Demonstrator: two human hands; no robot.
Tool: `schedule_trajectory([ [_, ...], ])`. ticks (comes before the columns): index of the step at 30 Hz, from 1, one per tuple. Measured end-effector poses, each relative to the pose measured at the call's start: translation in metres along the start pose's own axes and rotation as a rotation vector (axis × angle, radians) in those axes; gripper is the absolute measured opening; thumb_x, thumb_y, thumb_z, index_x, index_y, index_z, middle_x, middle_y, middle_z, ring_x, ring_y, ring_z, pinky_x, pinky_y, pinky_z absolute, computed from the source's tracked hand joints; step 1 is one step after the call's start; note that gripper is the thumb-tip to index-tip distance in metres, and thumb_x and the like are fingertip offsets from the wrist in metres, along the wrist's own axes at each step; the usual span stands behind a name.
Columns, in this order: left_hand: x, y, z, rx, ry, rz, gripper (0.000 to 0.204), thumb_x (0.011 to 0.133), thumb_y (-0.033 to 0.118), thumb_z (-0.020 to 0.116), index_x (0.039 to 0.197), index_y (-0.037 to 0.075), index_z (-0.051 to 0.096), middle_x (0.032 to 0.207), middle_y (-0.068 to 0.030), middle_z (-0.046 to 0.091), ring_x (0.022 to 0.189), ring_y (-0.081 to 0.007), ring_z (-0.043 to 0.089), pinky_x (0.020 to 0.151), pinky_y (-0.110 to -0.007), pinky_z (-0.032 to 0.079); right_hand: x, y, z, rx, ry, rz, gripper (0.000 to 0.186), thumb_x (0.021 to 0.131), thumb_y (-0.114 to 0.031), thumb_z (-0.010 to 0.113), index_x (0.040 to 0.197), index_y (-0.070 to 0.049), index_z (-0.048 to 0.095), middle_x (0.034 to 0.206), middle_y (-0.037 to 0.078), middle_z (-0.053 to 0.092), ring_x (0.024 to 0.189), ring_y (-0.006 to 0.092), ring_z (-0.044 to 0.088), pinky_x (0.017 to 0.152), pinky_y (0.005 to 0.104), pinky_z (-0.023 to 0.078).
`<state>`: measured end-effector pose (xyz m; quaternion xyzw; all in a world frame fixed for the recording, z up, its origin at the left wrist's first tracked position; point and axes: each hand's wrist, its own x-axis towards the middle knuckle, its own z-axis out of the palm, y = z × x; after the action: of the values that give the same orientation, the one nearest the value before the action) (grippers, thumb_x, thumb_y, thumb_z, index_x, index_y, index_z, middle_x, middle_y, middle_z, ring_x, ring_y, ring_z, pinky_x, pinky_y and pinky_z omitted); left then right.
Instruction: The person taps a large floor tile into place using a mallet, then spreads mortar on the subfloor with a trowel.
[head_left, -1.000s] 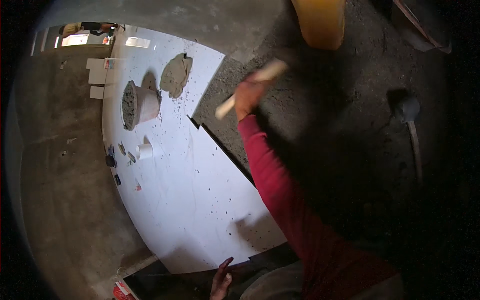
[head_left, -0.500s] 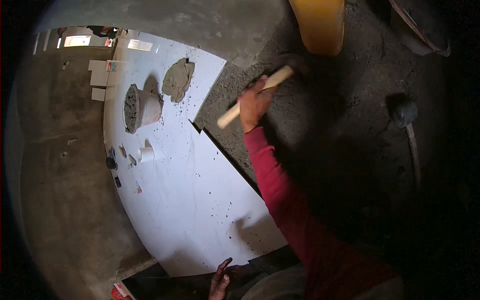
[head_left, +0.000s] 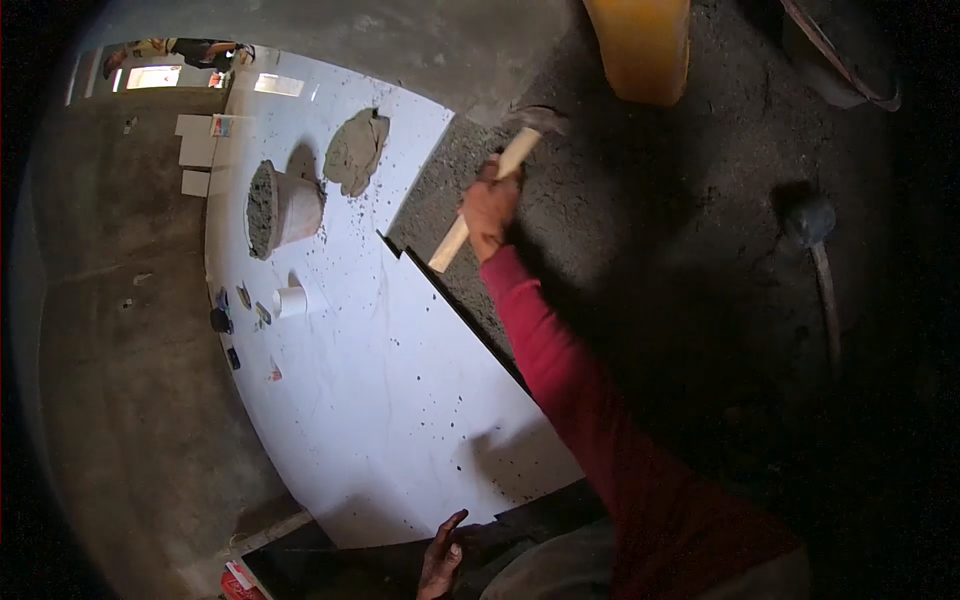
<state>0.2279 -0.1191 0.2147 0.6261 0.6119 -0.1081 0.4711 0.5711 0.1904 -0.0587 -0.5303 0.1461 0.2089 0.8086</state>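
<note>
My right hand (head_left: pixel 488 210), in a red sleeve, grips the wooden handle (head_left: pixel 515 152) of a tool with a dark metal head (head_left: pixel 538 120), held over rough dark mortar (head_left: pixel 460 170). The mortar borders a large white speckled tile surface (head_left: pixel 400 380) along a stepped dark edge. My left hand (head_left: pixel 447 550) is low in the view near that surface's lower edge, fingers apart and loosely bent, holding nothing. On the white surface stand a bucket of grey mix (head_left: pixel 295 215) and a patch of grey paste (head_left: pixel 355 150).
A yellow container (head_left: pixel 640 50) and a dark bucket (head_left: pixel 830 65) stand at top right. A long-handled tool with a grey head (head_left: pixel 810 225) lies right. A white cylinder (head_left: pixel 290 300) and small objects sit on the tiles' left part, beside a concrete wall or floor (head_left: pixel 120 400).
The handle in my right hand has tilted steeper, its lower end moving downward, and the metal head shows more sharply. My left hand stays in about the same place.
</note>
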Motion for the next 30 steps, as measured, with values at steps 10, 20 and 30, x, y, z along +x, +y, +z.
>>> schedule_trajectory([
  [10,-0.005,0.002,0.002,-0.015,0.014,-0.056,0.081,0.086,0.064,0.046,0.138,0.002,0.039,0.138,-0.013,0.046,0.101,-0.0165,0.055,0.087,-0.032,0.042,0.008,-0.049,-0.005,0.176,0.067,0.113,0.041,0.095,-0.023,0.048,0.119,0.007,0.037,0.083,0.015,0.057,0.066,0.0248,0.062,0.046,0.0343,0.051],
  [20,0.002,0.009,-0.001,-0.125,-0.026,0.007,0.075,0.087,0.056,0.054,0.14,0.006,0.038,0.131,-0.0133,0.05,0.105,-0.0194,0.054,0.088,-0.029,0.04,0.016,-0.039,0.0,0.371,0.099,0.069,0.036,0.096,-0.029,0.049,0.11,0.002,0.039,0.073,0.009,0.053,0.053,0.0207,0.054,0.041,0.0331,0.046],
  [30,-0.004,0.016,0.003,-0.342,-0.064,-0.065,0.073,0.09,0.052,0.054,0.143,0.006,0.033,0.119,-0.0127,0.057,0.11,-0.0215,0.052,0.097,-0.035,0.039,0.02,-0.048,0.0,0.263,0.292,-0.253,0.037,0.096,-0.028,0.05,0.109,0.004,0.037,0.075,0.011,0.051,0.052,0.02,0.052,0.045,0.0334,0.046],
])
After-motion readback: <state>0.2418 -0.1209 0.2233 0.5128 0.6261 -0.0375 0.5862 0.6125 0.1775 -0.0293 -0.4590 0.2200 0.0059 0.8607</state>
